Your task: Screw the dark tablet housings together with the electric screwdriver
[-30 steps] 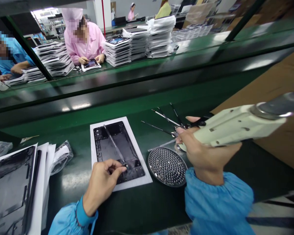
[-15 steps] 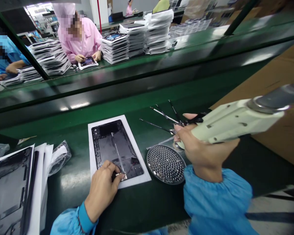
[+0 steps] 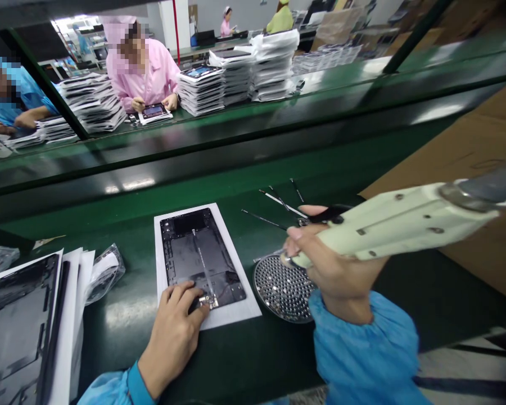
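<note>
A black tablet housing point(image 3: 181, 253) lies on a white sheet point(image 3: 236, 309) on the green bench. A thin ribbon cable runs down its middle to a small circuit board point(image 3: 211, 302) at the lower edge. My left hand point(image 3: 175, 323) rests over that lower edge, fingers apart, with the thumb beside the board. My right hand point(image 3: 337, 273) is wrapped round a pale green electric screwdriver point(image 3: 388, 222), which is tilted, its nose above a round screw tray point(image 3: 282, 289) with many small holes. Loose ribbon cables point(image 3: 278, 202) lie behind the tray, partly hidden by the hand.
Tablet housings point(image 3: 12, 332) with white sheets and a clear plastic bag point(image 3: 105, 273) lie at left. A cardboard box point(image 3: 468, 169) stands at right. Across the raised ledge, a person in pink point(image 3: 145, 73) and one in blue point(image 3: 17, 107) work among paper-interleaved stacks point(image 3: 200, 90).
My right hand has brought the screwdriver left, and its nose is now over the screw tray. My left hand's fingers have spread slightly at the board. The view has shifted a little.
</note>
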### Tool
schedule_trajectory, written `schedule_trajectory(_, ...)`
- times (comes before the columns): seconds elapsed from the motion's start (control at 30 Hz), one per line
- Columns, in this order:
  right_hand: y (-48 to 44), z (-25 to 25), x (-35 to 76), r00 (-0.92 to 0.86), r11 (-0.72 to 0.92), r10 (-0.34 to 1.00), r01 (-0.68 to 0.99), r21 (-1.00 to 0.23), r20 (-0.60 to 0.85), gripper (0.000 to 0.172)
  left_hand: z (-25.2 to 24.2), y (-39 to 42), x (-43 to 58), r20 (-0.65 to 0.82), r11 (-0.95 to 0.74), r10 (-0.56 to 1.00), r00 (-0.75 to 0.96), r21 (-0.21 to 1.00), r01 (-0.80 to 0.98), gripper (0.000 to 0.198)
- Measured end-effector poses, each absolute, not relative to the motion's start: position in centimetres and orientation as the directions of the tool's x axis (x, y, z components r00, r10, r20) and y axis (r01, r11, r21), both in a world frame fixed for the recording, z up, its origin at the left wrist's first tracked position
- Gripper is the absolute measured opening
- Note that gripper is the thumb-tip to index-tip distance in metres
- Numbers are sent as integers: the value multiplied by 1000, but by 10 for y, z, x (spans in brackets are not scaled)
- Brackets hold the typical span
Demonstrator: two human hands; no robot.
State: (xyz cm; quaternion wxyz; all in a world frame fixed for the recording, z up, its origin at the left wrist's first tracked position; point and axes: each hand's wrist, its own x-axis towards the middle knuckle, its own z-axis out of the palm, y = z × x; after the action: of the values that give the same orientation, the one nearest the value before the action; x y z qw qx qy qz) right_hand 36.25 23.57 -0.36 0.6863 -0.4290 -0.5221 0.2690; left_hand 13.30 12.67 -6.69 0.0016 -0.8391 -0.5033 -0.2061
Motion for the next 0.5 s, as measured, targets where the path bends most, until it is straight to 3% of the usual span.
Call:
schedule_trajectory(0.1, 227, -8, 335, 80, 381, 925, -195, -904, 372, 27, -73, 146, 130, 354, -471, 852, 386, 197, 860, 22)
schedule_trajectory(0.17, 223, -14, 313, 5, 321, 943, -278, -906, 333, 22, -79, 156, 129, 347, -458, 860, 374, 202, 866, 22)
schedule_trajectory(0.33, 222, -28, 276, -73, 274, 955, -159, -949, 288, 18, -86, 162, 126, 361, -468, 858, 366, 252, 847, 27)
schedule_trajectory(0.5, 220, -38, 270, -104, 228, 966, -93, -969, 238, 28, -88, 159, 126, 376, -465, 858, 351, 274, 842, 28)
